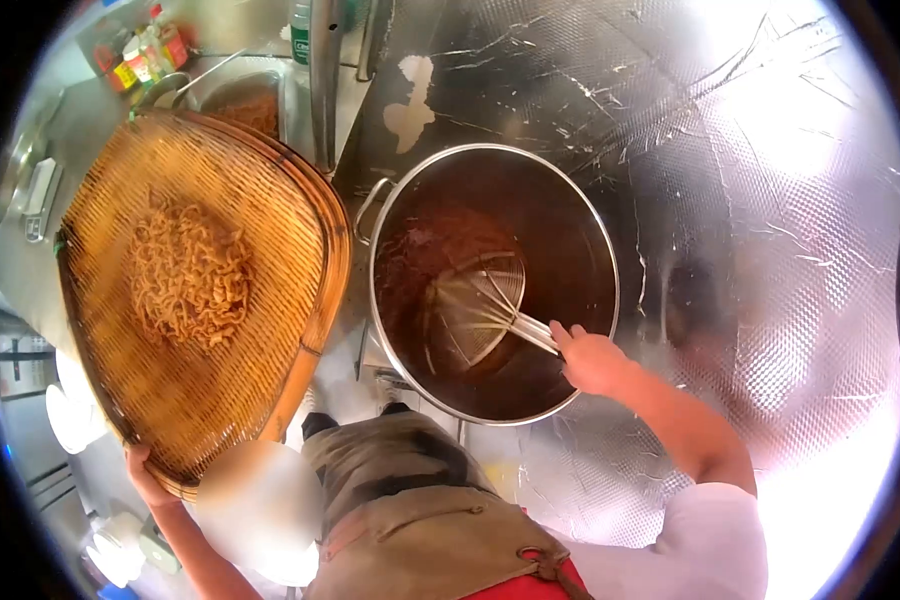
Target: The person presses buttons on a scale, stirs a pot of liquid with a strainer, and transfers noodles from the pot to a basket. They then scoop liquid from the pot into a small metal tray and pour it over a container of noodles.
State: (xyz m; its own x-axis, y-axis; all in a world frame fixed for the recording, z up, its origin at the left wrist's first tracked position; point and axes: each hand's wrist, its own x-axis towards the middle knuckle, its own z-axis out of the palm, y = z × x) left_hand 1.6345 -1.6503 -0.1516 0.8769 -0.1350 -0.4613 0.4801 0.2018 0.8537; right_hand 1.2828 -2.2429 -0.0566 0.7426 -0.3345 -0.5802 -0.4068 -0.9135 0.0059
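My right hand point(592, 360) is wrapped round the handle of a wire skimmer point(490, 300). The skimmer's head is down inside a large, deep metal pot point(600, 240), where brownish-red liquid partly shows; the pot's contents are not clear. On the left, my left hand point(148, 475) grips the near rim of a woven bamboo tray point(260, 200), with the fingers partly hidden by the rim. A heap of brown, curly strips point(190, 270) lies in the middle of the tray. The tray looks stacked on other bamboo rims.
A shiny, creased metal surface point(750, 200) spreads to the right of the pot. Behind the tray stand a metal pan point(245, 100) with reddish-brown contents and several bottles point(155, 45). A metal post point(325, 90) rises between tray and pot.
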